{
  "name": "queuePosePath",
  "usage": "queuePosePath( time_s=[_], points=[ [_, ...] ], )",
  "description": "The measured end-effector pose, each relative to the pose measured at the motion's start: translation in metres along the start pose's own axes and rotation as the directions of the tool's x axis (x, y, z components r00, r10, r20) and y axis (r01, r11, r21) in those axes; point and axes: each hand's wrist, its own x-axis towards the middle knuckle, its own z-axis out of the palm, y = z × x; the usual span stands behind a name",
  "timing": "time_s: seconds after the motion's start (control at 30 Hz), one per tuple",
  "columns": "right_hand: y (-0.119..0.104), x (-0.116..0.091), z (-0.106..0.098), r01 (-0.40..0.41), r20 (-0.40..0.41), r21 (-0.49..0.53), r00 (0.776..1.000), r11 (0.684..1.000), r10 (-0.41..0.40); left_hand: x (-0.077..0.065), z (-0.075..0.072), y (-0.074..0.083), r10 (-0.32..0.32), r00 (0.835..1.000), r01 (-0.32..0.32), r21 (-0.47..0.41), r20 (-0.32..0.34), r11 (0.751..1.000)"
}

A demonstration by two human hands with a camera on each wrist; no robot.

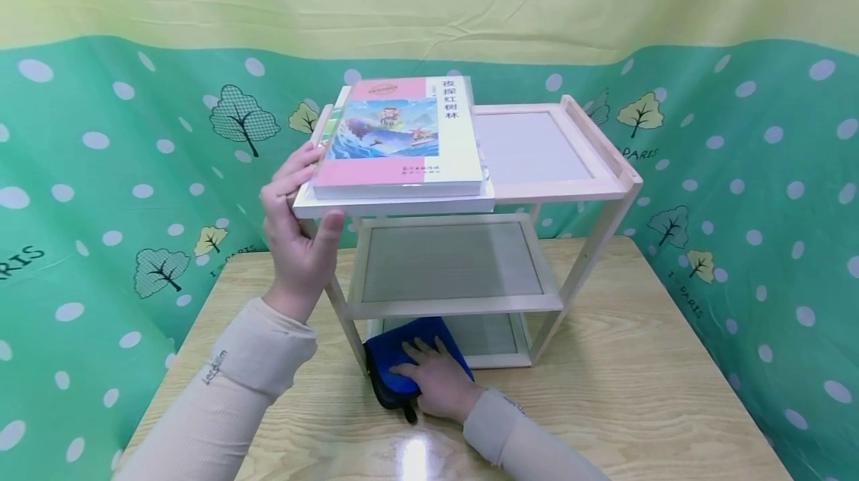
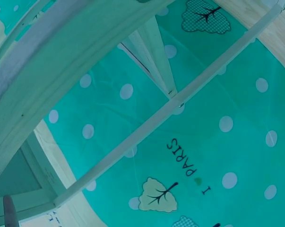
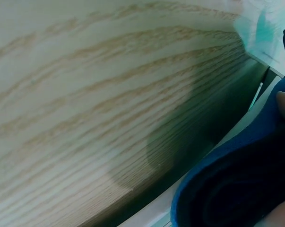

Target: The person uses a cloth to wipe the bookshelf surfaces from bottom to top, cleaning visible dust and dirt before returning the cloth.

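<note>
Spreading its fingers over a blue-and-black pouch (image 1: 391, 344) at the lower front left of a three-tier wooden rack (image 1: 456, 261), the right hand (image 1: 441, 381) rested while the left hand (image 1: 303, 242) gripped the upper left edge, beside stacked books (image 1: 392, 130).

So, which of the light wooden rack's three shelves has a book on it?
The topmost pale wooden shelf: a pink-and-white rectangular book lies stacked at its left end. The middle shelf and bottom shelf show none.
</note>
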Motion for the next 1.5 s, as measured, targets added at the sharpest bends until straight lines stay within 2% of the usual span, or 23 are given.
queuePosePath(
  time_s=[0.57, 0.7, 1.0, 1.5],
  points=[
    [0.002, -0.004, -0.001, -0.007, -0.079, 0.062, 0.997, 0.998, 0.012, -0.001, -0.001, -0.003, 0.001, 1.0, 0.0, -0.005, 0.019, 1.0],
    [0.004, -0.005, -0.003, -0.024, -0.072, 0.089, 0.997, 0.996, 0.031, 0.0, 0.001, -0.003, 0.005, 1.0, -0.005, -0.005, 0.03, 1.0],
    [0.009, -0.008, -0.012, -0.051, -0.018, 0.242, 0.998, 0.969, 0.057, -0.001, 0.002, -0.002, 0.003, 1.0, -0.003, -0.008, 0.026, 1.0],
    [0.011, -0.014, -0.01, -0.043, -0.058, 0.253, 0.997, 0.966, 0.059, 0.0, 0.0, -0.001, -0.001, 1.0, 0.001, -0.013, 0.012, 1.0]
  ],
)
